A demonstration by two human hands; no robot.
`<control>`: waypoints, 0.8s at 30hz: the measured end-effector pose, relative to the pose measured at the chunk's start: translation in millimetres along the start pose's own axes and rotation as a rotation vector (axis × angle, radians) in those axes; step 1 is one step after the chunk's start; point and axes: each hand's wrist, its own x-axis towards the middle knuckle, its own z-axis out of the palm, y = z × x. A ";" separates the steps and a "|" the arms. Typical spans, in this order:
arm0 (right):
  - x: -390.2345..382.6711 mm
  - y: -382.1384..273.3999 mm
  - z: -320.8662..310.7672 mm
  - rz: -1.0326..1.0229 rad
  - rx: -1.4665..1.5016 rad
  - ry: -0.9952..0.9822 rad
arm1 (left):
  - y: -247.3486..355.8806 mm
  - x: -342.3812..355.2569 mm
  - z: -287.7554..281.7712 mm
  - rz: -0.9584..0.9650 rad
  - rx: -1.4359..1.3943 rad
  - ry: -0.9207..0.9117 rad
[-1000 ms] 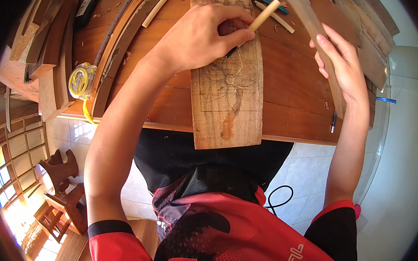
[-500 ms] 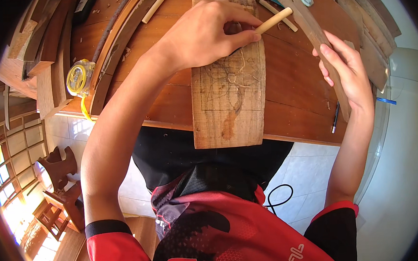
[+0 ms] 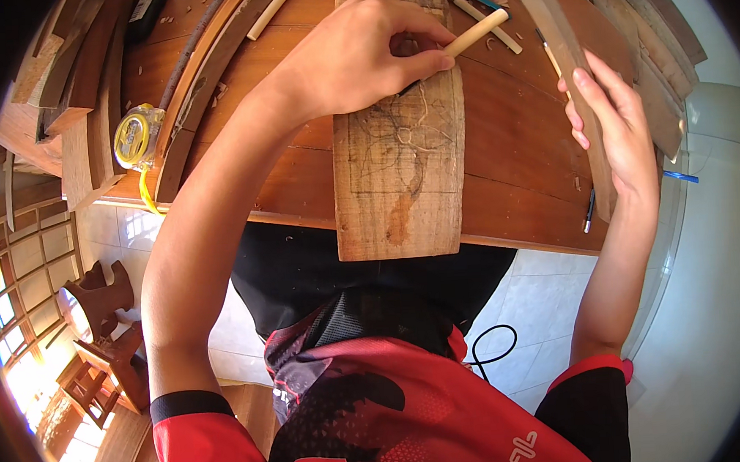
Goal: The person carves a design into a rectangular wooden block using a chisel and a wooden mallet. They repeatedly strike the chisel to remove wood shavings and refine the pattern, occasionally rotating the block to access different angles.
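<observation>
My left hand (image 3: 359, 58) is closed around a pale round wooden handle (image 3: 478, 33), which sticks out to the right past the thumb. Whatever lies at its other end is mostly hidden by the hand; only a small dark bit shows below the fingers. Under that hand lies a wide wooden board (image 3: 397, 195) with a dark stain and thin drawn lines, its near end jutting over the table edge. On the right, my right hand (image 3: 616, 123) grips a long narrow wooden strip (image 3: 554, 29) between thumb and fingers, with the strip slanting away from me.
Curved wooden pieces (image 3: 200, 80) and a yellow tape measure (image 3: 137, 137) lie at the left of the brown table (image 3: 510, 171). More boards are stacked at both sides (image 3: 661, 69). A pencil (image 3: 589, 211) rests near the right front edge, and shavings are scattered about.
The far end of the wooden strip has swung to the right, uncovering a thin stick-like thing beside it. My left hand keeps its hold on the handle almost in place.
</observation>
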 end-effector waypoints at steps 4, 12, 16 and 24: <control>-1.1 -3.9 0.7 -0.015 0.006 0.058 | 0.5 -0.5 0.4 -0.017 -0.033 -0.007; -7.9 5.8 10.0 0.025 0.019 0.096 | 1.1 -1.2 -0.7 0.004 -0.021 -0.009; -6.5 8.3 10.5 0.022 0.016 0.053 | 2.1 -3.2 -1.3 -0.030 -0.011 0.014; -3.9 5.0 11.1 0.036 -0.001 0.000 | -0.3 -4.4 0.4 -0.018 -0.020 0.039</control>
